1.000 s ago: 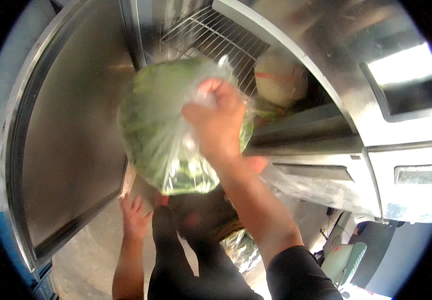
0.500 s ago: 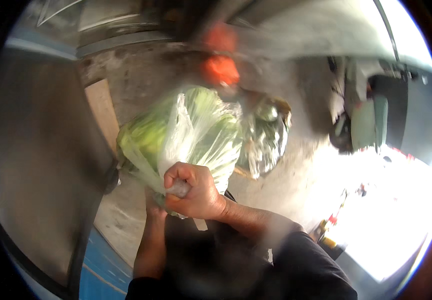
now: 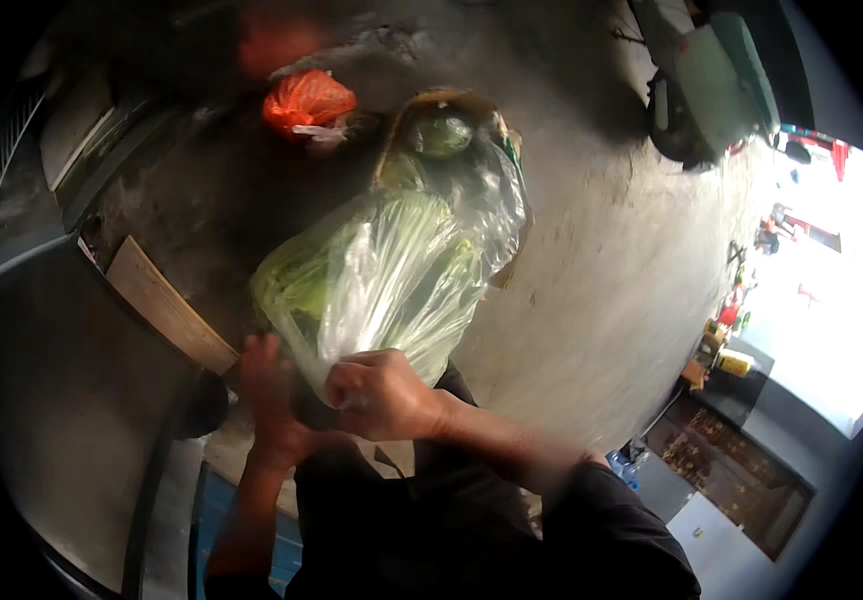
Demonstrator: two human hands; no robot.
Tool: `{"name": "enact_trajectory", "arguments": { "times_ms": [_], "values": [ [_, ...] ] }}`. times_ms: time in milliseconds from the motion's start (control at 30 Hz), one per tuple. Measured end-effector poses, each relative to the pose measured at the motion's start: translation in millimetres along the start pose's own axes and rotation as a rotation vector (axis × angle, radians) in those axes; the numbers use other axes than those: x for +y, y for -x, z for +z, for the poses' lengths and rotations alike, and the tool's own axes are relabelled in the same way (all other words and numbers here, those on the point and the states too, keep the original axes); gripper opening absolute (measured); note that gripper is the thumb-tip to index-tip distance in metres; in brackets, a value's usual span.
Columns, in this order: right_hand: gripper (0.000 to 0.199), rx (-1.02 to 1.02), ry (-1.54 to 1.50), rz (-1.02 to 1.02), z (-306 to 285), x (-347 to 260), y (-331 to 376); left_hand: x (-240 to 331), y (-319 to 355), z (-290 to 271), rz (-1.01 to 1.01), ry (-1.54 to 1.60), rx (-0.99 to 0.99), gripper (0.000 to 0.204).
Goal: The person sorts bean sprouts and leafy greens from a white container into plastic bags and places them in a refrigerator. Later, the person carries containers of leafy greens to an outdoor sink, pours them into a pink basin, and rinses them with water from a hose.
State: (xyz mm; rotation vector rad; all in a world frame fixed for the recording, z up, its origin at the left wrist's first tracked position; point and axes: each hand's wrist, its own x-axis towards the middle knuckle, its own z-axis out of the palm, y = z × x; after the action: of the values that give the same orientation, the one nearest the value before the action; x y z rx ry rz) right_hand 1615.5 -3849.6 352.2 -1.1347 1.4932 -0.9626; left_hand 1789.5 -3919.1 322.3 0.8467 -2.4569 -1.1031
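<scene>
A large clear plastic bag [image 3: 382, 270] full of pale green leafy vegetables hangs in front of me. My right hand [image 3: 389, 396] is closed round its gathered neck, at the end nearest me. Left of the neck, my left hand [image 3: 274, 405] is beside the bag with its fingers up and apart. It is somewhat blurred, and I see nothing in it. Just beyond the bag stands a cardboard box [image 3: 392, 140] lined with clear plastic, holding a round green vegetable [image 3: 440, 135]. The bag covers the near part of the box.
A knotted orange plastic bag [image 3: 309, 104] lies on the concrete floor [image 3: 572, 300], far left of the box. A wooden board [image 3: 167, 305] lies by a dark grey panel [image 3: 82, 400] at left. A pale green scooter [image 3: 717, 90] stands at far right, near a bright doorway with clutter.
My left hand has come out from under the bag's neck to its left, fingers spread. My right hand keeps its hold. The view has shifted, showing more of the box.
</scene>
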Motion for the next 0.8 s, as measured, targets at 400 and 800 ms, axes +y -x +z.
{"name": "enact_trajectory", "arguments": {
  "times_ms": [400, 800],
  "values": [
    [0.016, 0.143, 0.056, -0.017, -95.2, 67.8, 50.9, 6.9, 34.0, 225.5, -0.362, 0.920, 0.149, 0.050],
    [0.033, 0.622, 0.313, 0.347, -263.1, 268.5, -54.4, 70.2, -59.5, 199.8, -0.517, 0.299, -0.097, 0.050]
  ]
}}
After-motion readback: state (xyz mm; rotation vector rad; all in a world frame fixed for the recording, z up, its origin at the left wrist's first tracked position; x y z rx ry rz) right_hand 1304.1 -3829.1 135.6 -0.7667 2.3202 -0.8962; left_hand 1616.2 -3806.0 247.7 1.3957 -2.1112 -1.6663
